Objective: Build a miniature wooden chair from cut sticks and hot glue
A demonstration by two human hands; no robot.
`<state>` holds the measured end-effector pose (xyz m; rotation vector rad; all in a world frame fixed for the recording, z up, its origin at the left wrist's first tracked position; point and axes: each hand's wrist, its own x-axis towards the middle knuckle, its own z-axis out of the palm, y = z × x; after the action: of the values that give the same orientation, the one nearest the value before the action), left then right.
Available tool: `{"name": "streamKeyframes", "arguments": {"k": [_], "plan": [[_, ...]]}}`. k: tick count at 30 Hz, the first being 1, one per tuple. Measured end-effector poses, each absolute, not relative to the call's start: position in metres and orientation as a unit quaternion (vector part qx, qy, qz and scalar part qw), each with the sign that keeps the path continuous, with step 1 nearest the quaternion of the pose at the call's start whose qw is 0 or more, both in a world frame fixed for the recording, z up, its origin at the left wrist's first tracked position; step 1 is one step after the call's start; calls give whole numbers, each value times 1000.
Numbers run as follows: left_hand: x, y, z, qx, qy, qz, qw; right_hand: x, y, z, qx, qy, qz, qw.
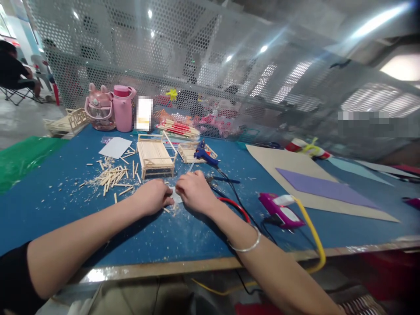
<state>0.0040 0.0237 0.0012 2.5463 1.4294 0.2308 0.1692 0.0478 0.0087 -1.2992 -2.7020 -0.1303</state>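
Observation:
My left hand (pixel 153 197) has its fingers curled and pressed together at the left side of a small white piece of paper (pixel 177 195) on the blue tabletop. Across from it, my right hand (pixel 196 192) is closed, its fingertips bent down at the paper's right side. Whatever is pinched in either hand is hidden by the fingers. Just beyond the hands stands a miniature bed-like frame (pixel 156 154) built of thin wooden sticks. A blue glue gun (pixel 206 155) rests behind my right hand, over another small stick piece (pixel 183 153). Cut sticks (pixel 113 176) lie heaped to the left.
A red-handled tool (pixel 234 203) and a purple power socket (pixel 281 212) with a yellow cable lie right of my hands. Beige card (pixel 295 168) bears a purple sheet (pixel 324 188). Pink bottles (pixel 123 111) stand at the back before a perforated metal screen (pixel 170 48). Shavings litter the table.

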Motion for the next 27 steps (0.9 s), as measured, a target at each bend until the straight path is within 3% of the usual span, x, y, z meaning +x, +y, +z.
{"name": "streamKeyframes", "arguments": {"k": [8, 14, 19, 24, 27], "plan": [[-2, 24, -4, 859, 469, 159, 129, 177, 61, 11, -481, -835, 159, 214], [-6, 22, -8, 798, 490, 332, 116, 176, 58, 8, -432, -766, 399, 261], [-3, 21, -9, 779, 401, 467, 118, 170, 52, 7, -394, -721, 496, 280], [3, 19, -5, 679, 441, 502, 304, 169, 47, 8, -388, -715, 498, 301], [5, 18, -2, 619, 469, 483, 405, 171, 44, 10, -386, -740, 416, 361]]}}
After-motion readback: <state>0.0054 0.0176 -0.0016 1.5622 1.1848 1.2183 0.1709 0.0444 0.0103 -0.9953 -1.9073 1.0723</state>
